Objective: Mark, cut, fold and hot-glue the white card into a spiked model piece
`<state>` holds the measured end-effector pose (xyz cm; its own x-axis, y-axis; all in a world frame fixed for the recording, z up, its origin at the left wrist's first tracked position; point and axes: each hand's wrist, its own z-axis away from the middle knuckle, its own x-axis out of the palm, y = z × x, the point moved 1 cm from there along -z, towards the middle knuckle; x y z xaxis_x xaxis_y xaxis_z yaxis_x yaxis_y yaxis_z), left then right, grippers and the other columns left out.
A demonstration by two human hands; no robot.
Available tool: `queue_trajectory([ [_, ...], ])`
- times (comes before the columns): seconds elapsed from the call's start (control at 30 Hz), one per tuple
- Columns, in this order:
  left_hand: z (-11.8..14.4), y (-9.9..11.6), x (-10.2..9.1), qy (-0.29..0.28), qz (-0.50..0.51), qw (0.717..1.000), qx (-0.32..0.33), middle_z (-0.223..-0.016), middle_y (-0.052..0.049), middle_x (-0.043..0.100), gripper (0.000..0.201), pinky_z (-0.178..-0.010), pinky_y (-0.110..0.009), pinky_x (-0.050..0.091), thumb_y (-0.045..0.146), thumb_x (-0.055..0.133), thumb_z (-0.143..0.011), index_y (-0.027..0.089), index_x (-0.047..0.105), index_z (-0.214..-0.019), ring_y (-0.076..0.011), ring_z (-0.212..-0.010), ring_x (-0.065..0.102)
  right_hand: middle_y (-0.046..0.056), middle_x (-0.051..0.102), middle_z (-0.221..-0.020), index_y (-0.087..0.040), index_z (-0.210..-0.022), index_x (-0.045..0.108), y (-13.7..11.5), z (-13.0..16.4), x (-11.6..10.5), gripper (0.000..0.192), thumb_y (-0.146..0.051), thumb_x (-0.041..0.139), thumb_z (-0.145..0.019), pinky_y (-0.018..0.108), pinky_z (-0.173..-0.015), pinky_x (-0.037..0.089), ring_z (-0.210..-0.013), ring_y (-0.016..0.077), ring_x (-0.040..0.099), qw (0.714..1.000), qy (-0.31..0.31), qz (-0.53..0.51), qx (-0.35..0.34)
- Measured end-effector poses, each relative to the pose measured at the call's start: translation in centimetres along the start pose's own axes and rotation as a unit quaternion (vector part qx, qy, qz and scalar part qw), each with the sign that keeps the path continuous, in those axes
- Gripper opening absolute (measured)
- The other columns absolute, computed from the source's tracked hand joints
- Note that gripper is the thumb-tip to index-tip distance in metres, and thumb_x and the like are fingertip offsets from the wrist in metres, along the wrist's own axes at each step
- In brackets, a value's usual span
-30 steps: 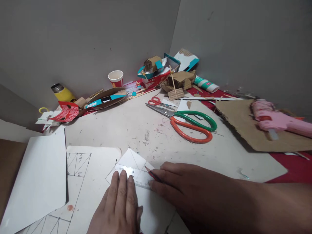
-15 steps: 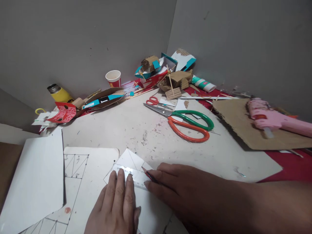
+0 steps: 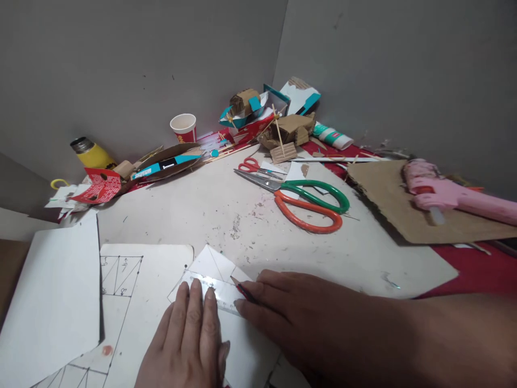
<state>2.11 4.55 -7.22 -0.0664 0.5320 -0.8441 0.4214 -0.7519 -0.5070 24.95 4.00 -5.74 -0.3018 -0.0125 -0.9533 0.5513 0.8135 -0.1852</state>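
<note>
Hands: two. Left hand (image 3: pixel 189 339) lies flat, fingers extended, pressing the clear ruler (image 3: pixel 210 288) down so it cannot slip.
Right hand (image 3: pixel 291 318): fingers closed around a red pencil (image 3: pixel 241 288), tip at the ruler edge for ruling a line.
Work piece: one white card (image 3: pixel 214 264) under the ruler, overlapping a lined sheet (image 3: pixel 133 302).
Mid table: scissors, two; large green-orange pair (image 3: pixel 311 202), small red pair (image 3: pixel 254 167).
Right: one pink glue gun (image 3: pixel 448 194) resting on cardboard (image 3: pixel 404 210).
Far: one paper cup (image 3: pixel 183 126), one yellow bottle (image 3: pixel 91 153).
</note>
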Motion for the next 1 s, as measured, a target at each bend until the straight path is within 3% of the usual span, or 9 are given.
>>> queue_trajectory([
  [0.2, 0.1, 0.0, 0.2, -0.003, 0.0, 1.0, 0.006, -0.12, -0.033, 0.063, 0.045, -0.074, -0.043, 0.062, 0.027, 0.047, -0.092, -0.007, 0.057, -0.121, -0.0422, -0.109, 0.063, 0.018, 0.065, -0.124, -0.003, -0.125, 0.056, 0.0, 0.3, 0.2, 0.043, -0.014, 0.055, -0.084, 0.036, -0.095, 0.045, -0.108, 0.0261, 0.059, 0.999, -0.025, -0.033, -0.001],
  [0.73, 0.3, -0.3, 0.0, -0.012, 0.009, 1.0, 0.015, -0.119, -0.034, 0.064, 0.045, -0.075, -0.042, 0.061, 0.026, 0.047, -0.092, -0.006, 0.056, -0.121, -0.0424, -0.109, 0.063, 0.019, 0.067, -0.119, -0.004, -0.123, 0.058, -0.1, -0.1, -0.5, 0.038, -0.022, 0.056, -0.089, 0.035, -0.087, 0.049, -0.099, 0.0247, 0.062, 0.998, -0.045, -0.048, -0.003],
  [1.0, 0.2, -0.2, 0.1, -0.002, 0.02, 1.0, -0.003, -0.119, -0.032, 0.065, 0.043, -0.075, -0.041, 0.061, 0.025, 0.049, -0.09, -0.005, 0.057, -0.12, -0.0416, -0.109, 0.064, 0.019, 0.064, -0.125, -0.007, -0.128, 0.055, 0.0, 0.5, 0.7, 0.044, -0.011, 0.056, -0.084, 0.038, -0.091, 0.048, -0.105, 0.0251, 0.061, 0.998, -0.034, -0.058, 0.01],
])
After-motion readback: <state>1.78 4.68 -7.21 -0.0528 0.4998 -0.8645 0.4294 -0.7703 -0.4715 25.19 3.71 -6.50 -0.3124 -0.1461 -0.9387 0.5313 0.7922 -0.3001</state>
